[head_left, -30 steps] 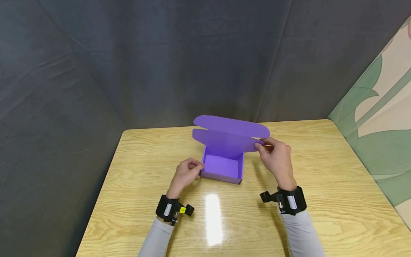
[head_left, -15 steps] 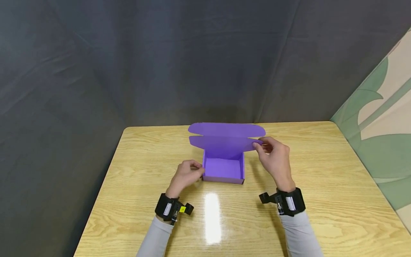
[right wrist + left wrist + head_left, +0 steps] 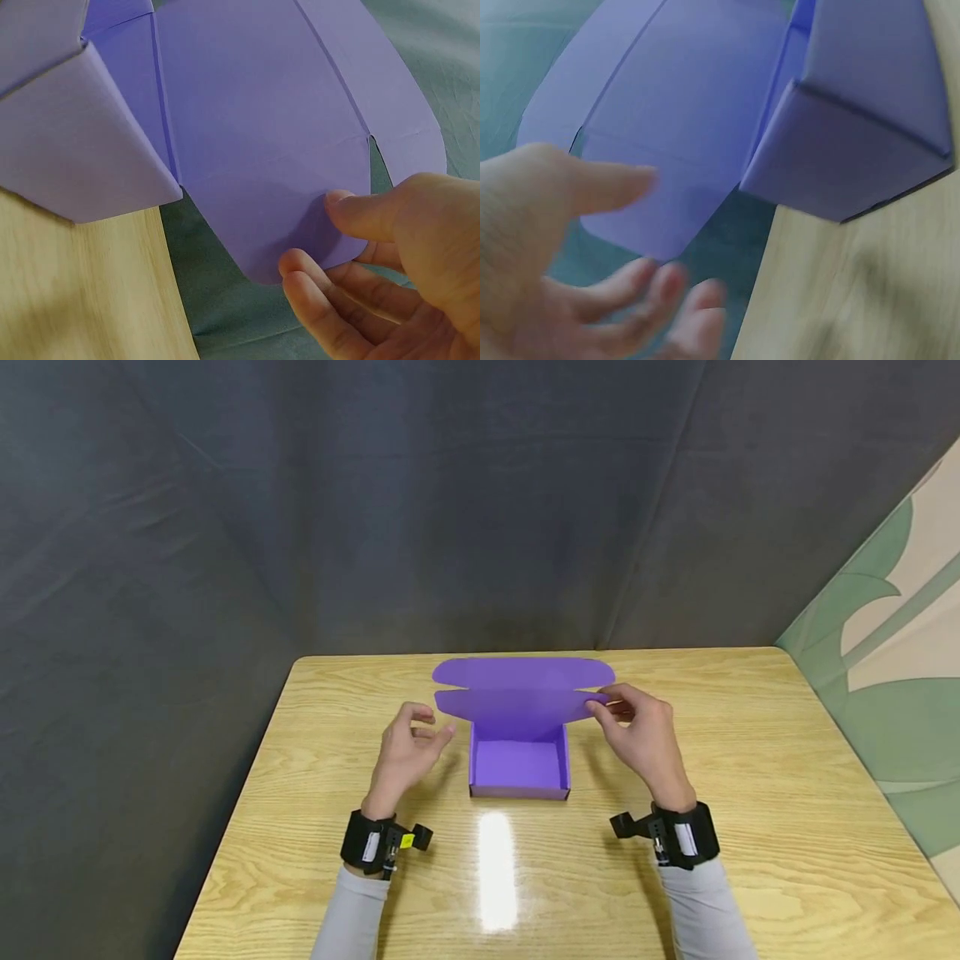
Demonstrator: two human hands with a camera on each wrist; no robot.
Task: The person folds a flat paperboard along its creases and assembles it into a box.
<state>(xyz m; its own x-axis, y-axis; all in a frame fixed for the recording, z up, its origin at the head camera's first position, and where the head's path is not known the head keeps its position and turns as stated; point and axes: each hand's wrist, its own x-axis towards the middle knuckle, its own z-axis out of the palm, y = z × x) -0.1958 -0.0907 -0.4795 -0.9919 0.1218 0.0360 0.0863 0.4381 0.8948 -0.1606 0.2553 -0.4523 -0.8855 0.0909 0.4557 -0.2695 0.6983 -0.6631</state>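
A purple cardboard box [image 3: 519, 792] stands on the table with its lid [image 3: 517, 706] raised at the back. Side flaps and a long front flap [image 3: 525, 672] spread out from the lid, and nothing lies inside the box. My right hand [image 3: 637, 731] pinches the lid's right side flap [image 3: 300, 225] between thumb and fingers. On the other side my left hand [image 3: 408, 752] is off the box, fingers loosely bent and apart, close to the lid's left side flap [image 3: 652, 217].
The box rests on a wooden table [image 3: 315, 860] with a bright light reflection in front of it. A dark grey curtain [image 3: 480, 510] hangs behind, and a leaf-patterned panel [image 3: 900, 718] borders the right side.
My left hand has let go of the box's front left corner and moved up and left. The box has turned slightly to face me squarely; my right hand keeps its pinch.
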